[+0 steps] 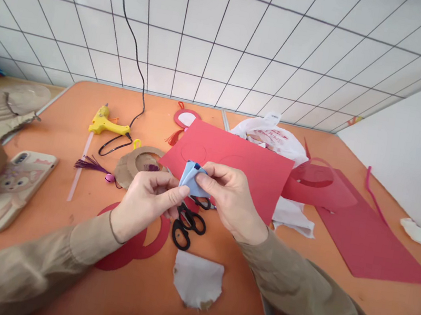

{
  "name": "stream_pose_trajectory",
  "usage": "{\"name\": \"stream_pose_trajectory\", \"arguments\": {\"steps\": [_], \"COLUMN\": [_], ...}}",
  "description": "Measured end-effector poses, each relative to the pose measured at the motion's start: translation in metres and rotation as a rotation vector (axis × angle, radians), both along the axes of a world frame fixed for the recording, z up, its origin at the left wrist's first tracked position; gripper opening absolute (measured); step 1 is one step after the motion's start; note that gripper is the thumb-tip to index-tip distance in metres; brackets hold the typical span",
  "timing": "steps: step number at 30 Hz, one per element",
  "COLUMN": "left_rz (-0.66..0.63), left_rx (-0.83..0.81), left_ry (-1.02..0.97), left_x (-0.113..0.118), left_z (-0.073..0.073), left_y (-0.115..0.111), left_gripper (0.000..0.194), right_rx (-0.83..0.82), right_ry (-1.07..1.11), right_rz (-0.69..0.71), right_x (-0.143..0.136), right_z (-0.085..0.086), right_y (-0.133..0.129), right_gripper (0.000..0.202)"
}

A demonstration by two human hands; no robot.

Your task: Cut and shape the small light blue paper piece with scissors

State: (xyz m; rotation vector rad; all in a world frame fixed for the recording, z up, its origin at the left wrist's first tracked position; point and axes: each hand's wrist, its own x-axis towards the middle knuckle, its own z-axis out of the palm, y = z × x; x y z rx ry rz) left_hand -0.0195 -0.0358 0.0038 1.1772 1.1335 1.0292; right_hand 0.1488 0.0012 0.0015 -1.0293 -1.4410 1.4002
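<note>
A small folded piece of light blue fabric with dark blue spots is held up between both hands, above the orange table. My left hand pinches its lower left edge between thumb and fingers. On the other side, my right hand grips its right part with thumb and forefinger. Black-handled scissors lie just below the hands, their blades not visible. Behind the hands is a red sheet with faint circles drawn on it. Red paper rings lie partly under my left wrist.
A yellow glue gun with a black cord lies at the back left, near a cardboard ring and a purple tassel. A phone lies left; a white plastic bag and red sheets are right; a white scrap is in front.
</note>
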Motion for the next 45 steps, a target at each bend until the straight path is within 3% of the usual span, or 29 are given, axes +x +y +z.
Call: {"name": "stream_pose_trajectory", "arguments": {"steps": [10,17,23,27,33,37,40,45], "left_rz": [0.027,0.008,0.081,0.067,0.032,0.030,0.017,-0.096], "left_rx": [0.001,-0.033,0.024,0.077,0.158,0.241,0.302,0.284], "left_ry": [0.058,-0.006,-0.066,-0.062,-0.116,-0.216,-0.341,-0.441], "left_x": [0.002,0.002,-0.001,-0.001,-0.001,-0.004,-0.011,-0.019], "left_z": [-0.002,-0.004,-0.006,-0.007,-0.010,-0.020,-0.027,-0.029], "left_y": [0.003,0.003,0.006,0.006,0.005,0.008,0.014,0.018], "left_gripper": [0.033,0.035,0.037,0.035,0.034,0.026,0.018,0.021], "right_rx": [-0.011,-0.005,0.047,-0.010,-0.039,0.169,0.426,0.854], "right_ry": [-0.041,-0.017,0.053,-0.073,-0.053,-0.095,-0.137,-0.127], "right_rz": [-0.013,-0.014,0.179,0.171,0.209,0.085,-0.066,-0.215], "right_x": [-0.001,0.000,0.002,-0.003,-0.005,-0.007,-0.008,-0.007], "right_z": [0.002,-0.001,0.005,0.011,0.005,0.003,0.000,-0.002], "right_y": [-0.002,-0.001,-0.002,-0.005,-0.007,-0.012,-0.019,-0.029], "right_gripper": [0.032,0.031,0.032,0.024,0.017,0.020,0.049,0.044]}}
